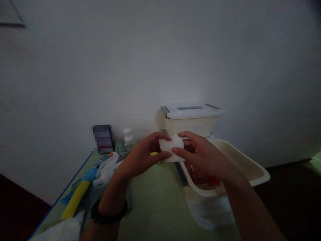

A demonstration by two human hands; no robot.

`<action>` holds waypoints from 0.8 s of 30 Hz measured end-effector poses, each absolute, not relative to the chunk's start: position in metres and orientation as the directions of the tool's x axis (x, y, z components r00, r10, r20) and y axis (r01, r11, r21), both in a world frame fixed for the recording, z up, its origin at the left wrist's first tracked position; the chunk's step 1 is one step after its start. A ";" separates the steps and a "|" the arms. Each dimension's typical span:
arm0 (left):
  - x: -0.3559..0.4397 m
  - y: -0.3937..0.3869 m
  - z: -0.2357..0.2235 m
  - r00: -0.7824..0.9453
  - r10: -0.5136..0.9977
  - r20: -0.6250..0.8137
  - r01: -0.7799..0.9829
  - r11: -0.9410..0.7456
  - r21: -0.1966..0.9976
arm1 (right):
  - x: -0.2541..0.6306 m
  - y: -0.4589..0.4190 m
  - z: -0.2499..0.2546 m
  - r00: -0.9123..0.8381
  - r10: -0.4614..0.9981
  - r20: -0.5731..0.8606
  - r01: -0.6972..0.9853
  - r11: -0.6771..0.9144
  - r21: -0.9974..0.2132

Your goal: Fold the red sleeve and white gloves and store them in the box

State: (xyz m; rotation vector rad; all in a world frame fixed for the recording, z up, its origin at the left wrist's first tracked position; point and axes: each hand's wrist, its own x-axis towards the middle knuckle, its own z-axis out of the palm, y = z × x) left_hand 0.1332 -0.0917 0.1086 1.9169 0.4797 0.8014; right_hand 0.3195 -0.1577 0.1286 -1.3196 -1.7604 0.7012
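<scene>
Between my two hands is a small white piece [168, 145], flat and soft-looking like folded tissue or a cotton pad; I cannot tell which. My left hand [144, 155] pinches its left side between thumb and fingers. On the right side, my right hand [198, 147] grips it the same way, thumb in front and fingers behind. Both hands are raised over the green tabletop [152, 197]. Beneath my right hand stands an open cream bin [250, 182] with a red patterned item [200, 174] inside.
A lidded white storage box [193, 122] stands behind the bin, against the wall. At the left are a pump bottle [129, 140], a pixelated upright screen [103, 138], a yellow tube-like item [76, 200], white and blue packages [107, 170] and a white packet [62, 229].
</scene>
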 end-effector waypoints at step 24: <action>0.134 -0.088 0.095 0.642 0.616 0.456 -0.083 -0.536 0.840 | 0.315 -0.155 0.116 -0.030 0.971 0.238 0.431 0.228 -0.873</action>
